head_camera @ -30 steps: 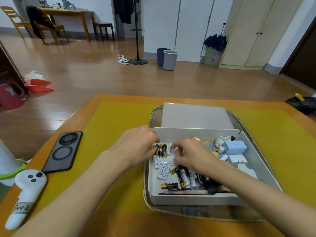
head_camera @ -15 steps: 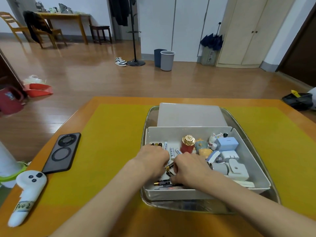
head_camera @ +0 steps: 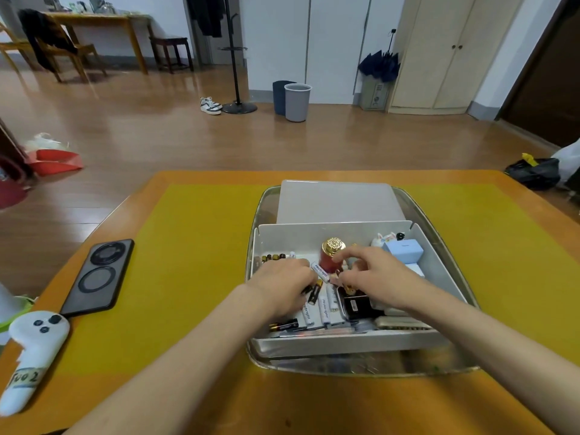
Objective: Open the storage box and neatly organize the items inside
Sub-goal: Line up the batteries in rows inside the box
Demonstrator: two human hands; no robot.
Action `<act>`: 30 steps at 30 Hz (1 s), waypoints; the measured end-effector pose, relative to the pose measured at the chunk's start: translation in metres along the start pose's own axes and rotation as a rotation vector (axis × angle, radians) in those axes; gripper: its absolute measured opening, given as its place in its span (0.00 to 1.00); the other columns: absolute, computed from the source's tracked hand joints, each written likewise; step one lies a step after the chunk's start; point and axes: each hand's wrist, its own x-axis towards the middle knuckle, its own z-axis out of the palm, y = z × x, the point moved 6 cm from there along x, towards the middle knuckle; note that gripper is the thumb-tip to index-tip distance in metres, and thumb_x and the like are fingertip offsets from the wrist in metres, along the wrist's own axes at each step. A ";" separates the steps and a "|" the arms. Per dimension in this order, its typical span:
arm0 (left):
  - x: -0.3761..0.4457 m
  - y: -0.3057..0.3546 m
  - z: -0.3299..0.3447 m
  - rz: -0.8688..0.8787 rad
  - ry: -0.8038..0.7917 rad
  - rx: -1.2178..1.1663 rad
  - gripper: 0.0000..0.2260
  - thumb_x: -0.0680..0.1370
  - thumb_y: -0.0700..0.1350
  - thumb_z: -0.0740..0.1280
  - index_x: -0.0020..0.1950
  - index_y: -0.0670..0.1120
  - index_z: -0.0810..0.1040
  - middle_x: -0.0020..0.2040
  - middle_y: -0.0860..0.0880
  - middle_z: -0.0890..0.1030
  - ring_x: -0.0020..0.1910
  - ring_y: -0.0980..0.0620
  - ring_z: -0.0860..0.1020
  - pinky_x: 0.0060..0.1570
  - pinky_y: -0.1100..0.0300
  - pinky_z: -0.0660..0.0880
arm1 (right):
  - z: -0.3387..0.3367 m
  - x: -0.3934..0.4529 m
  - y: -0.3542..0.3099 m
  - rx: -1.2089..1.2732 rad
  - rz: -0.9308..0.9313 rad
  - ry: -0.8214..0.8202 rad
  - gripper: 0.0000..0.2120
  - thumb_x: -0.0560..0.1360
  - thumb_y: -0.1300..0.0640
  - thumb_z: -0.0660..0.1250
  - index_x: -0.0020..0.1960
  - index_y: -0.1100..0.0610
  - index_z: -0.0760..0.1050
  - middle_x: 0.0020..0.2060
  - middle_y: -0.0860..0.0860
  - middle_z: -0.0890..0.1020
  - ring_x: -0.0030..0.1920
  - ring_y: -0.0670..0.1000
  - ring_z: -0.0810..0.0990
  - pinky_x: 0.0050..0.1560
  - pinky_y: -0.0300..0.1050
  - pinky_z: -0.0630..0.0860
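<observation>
The white storage box [head_camera: 345, 233] stands open in a metal tray [head_camera: 445, 367], with its lid [head_camera: 339, 202] lying flat behind it. Both hands are inside the box. My left hand [head_camera: 282, 281] is curled over loose black-and-gold batteries [head_camera: 314, 292] and grips one. Beside it, my right hand [head_camera: 373, 274] pinches the end of a white battery [head_camera: 320, 271] next to a red bottle with a gold cap [head_camera: 331, 252]. More white batteries [head_camera: 324, 309] lie near the front wall. A short row of batteries [head_camera: 273, 256] lines the back left corner.
A light blue charger box [head_camera: 403, 250] and a small white figurine [head_camera: 384, 238] sit at the box's back right, a black block [head_camera: 356, 306] at the front. On the yellow mat [head_camera: 194, 262] to the left lie a dark phone [head_camera: 97, 277] and a white controller [head_camera: 31, 350].
Both hands have moved from the front of the box toward its middle. My right hand has gone up beside the red bottle and holds a white battery.
</observation>
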 end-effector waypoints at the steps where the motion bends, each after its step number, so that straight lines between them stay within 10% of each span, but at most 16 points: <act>1: 0.002 0.002 0.002 0.003 -0.010 -0.010 0.09 0.77 0.45 0.65 0.56 0.50 0.80 0.49 0.50 0.76 0.50 0.46 0.77 0.40 0.52 0.73 | -0.001 -0.001 0.002 -0.001 -0.007 0.008 0.06 0.74 0.52 0.72 0.49 0.43 0.80 0.28 0.44 0.75 0.28 0.42 0.71 0.30 0.37 0.65; 19: 0.007 0.003 0.012 -0.029 -0.128 -0.033 0.08 0.74 0.41 0.70 0.52 0.49 0.77 0.47 0.50 0.78 0.47 0.48 0.77 0.39 0.57 0.71 | 0.000 -0.007 0.009 0.248 0.100 -0.085 0.11 0.72 0.55 0.76 0.53 0.52 0.80 0.30 0.49 0.76 0.22 0.42 0.69 0.21 0.35 0.64; 23: 0.008 0.000 0.008 -0.046 -0.095 -0.007 0.11 0.73 0.43 0.70 0.53 0.47 0.76 0.50 0.49 0.76 0.50 0.48 0.75 0.41 0.55 0.71 | 0.001 -0.004 0.011 0.214 0.049 -0.067 0.12 0.71 0.58 0.75 0.53 0.49 0.81 0.27 0.46 0.75 0.34 0.47 0.74 0.41 0.46 0.76; 30: 0.007 0.002 0.007 -0.059 -0.094 0.029 0.10 0.74 0.43 0.70 0.56 0.47 0.80 0.52 0.47 0.75 0.53 0.45 0.75 0.45 0.52 0.74 | -0.001 0.001 0.011 0.196 0.060 -0.028 0.11 0.71 0.52 0.76 0.51 0.47 0.78 0.32 0.47 0.78 0.31 0.44 0.74 0.29 0.37 0.67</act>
